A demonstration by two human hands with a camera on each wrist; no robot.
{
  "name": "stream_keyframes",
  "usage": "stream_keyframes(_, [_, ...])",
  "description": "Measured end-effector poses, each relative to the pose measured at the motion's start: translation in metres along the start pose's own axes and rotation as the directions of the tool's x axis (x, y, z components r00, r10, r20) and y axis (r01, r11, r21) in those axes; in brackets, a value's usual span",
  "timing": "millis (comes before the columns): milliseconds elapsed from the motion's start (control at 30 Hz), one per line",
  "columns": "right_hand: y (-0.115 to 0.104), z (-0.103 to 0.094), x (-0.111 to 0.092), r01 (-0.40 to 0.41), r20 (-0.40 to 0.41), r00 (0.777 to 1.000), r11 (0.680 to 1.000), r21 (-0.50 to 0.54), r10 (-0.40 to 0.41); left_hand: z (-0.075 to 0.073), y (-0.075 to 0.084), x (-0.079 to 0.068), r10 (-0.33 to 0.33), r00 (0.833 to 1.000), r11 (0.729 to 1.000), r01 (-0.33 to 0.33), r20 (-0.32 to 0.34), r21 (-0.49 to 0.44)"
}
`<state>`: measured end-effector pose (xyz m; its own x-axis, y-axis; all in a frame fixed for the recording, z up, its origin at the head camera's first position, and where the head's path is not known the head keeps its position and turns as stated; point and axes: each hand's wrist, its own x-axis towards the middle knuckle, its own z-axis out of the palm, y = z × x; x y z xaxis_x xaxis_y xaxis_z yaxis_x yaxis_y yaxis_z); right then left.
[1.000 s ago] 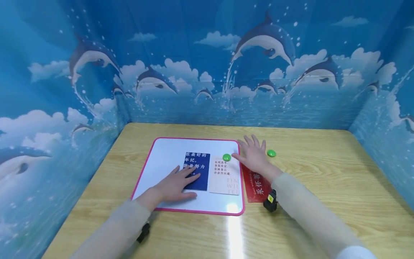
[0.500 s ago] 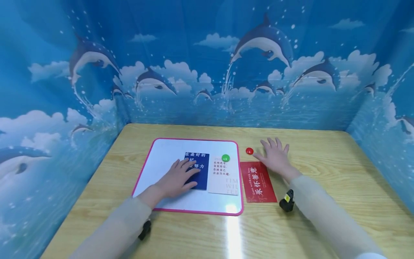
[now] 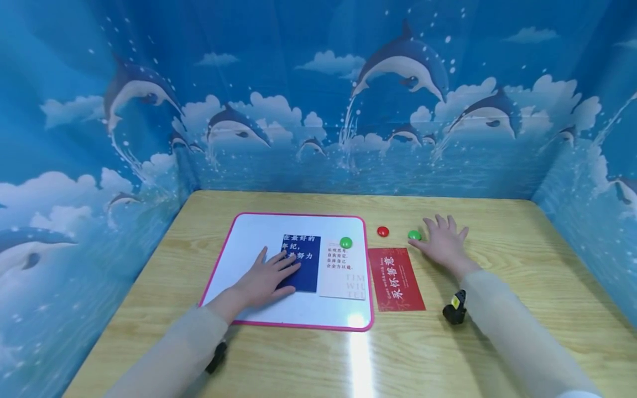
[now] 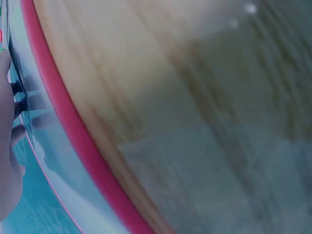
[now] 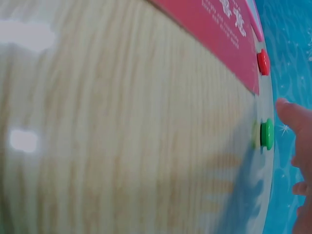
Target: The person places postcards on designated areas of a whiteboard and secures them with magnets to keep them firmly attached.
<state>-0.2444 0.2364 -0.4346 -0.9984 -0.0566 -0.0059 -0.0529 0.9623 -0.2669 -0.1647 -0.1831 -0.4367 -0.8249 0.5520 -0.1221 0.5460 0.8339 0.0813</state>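
Observation:
My left hand [image 3: 264, 282] lies with its fingers spread over the lower left of a dark blue card [image 3: 306, 276] on a white whiteboard [image 3: 254, 232] with a pink rim. Beside that card is a pale card [image 3: 338, 284] with a green round magnet [image 3: 345, 242] at its top. My right hand [image 3: 444, 244] is spread over the table right of the board, holding nothing. Its thumb is close by a second green magnet [image 3: 414, 235], which the right wrist view shows as a green button magnet [image 5: 266, 134] standing on the table.
A red magnet [image 3: 382, 231] sits on the wooden table [image 3: 497, 243] just right of the board. Below it lies a red card [image 3: 396, 282] with white writing, its left edge along the board's rim. A blue dolphin curtain [image 3: 318, 160] stands behind the table.
My right hand has moved right, away from the board's edge, and the red magnet and red card have come into full view. My left hand has shifted only slightly on the blue card.

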Motion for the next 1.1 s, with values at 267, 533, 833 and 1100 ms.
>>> stream_keyframes(267, [0.007,-0.002,-0.002,-0.002,0.011,1.000,1.000,-0.004,0.002,0.004,0.000,0.000,-0.012,1.000,0.998,0.012,0.003,-0.059])
stream_keyframes(533, [0.007,-0.004,-0.002,-0.011,0.024,1.000,0.999,0.030,0.010,0.003,-0.001,0.000,0.002,1.000,0.998,-0.003,-0.017,-0.055])
stream_keyframes(833, [0.006,-0.001,0.005,-0.011,0.017,1.000,0.999,0.053,0.010,0.000,-0.002,0.001,0.012,1.000,0.998,-0.013,-0.013,-0.054])
stream_keyframes(1100, [0.001,0.003,0.011,-0.029,0.016,0.999,0.997,0.074,0.028,-0.002,-0.004,0.002,0.024,1.000,0.998,-0.025,-0.015,-0.054])
